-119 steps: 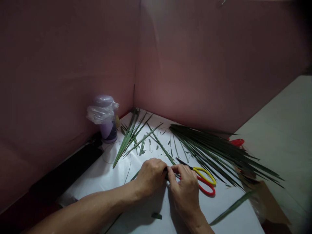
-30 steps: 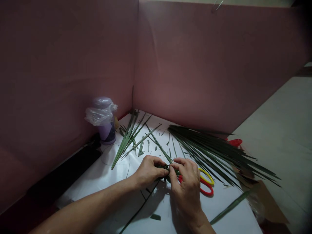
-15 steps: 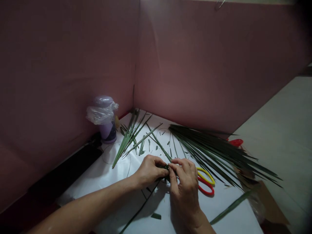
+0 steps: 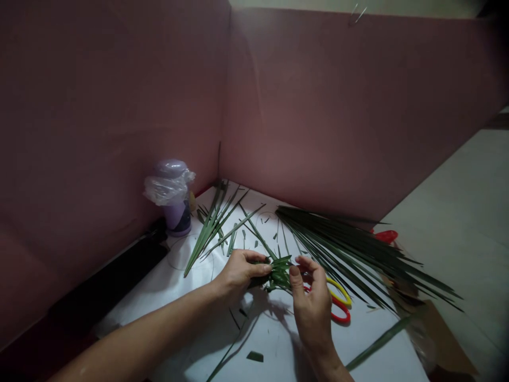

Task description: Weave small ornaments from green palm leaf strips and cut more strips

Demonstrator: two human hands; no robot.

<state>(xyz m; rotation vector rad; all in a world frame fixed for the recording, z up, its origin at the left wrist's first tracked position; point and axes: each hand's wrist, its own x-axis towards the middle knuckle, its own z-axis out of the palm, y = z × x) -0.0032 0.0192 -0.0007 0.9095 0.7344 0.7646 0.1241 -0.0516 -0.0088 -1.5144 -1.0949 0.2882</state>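
Note:
My left hand (image 4: 239, 271) pinches a small folded knot of green leaf strips (image 4: 279, 275) just above the white table sheet (image 4: 270, 339). A long thin strip trails from it toward the near edge. My right hand (image 4: 312, 297) is beside the knot on its right, fingers curled and slightly apart, its fingertips just off the leaf points. Scissors with red and yellow handles (image 4: 340, 303) lie partly hidden under my right hand.
A big bundle of long dark green leaves (image 4: 358, 254) fans out to the right. A looser pile of lighter leaf strips (image 4: 217, 225) lies at the back. A purple bottle covered in plastic (image 4: 173, 196) stands in the corner. Pink partition walls (image 4: 318, 106) enclose the table.
My right hand has let go of the leaf knot and drawn back slightly to the right. The knot now shows between my hands, with its points spread.

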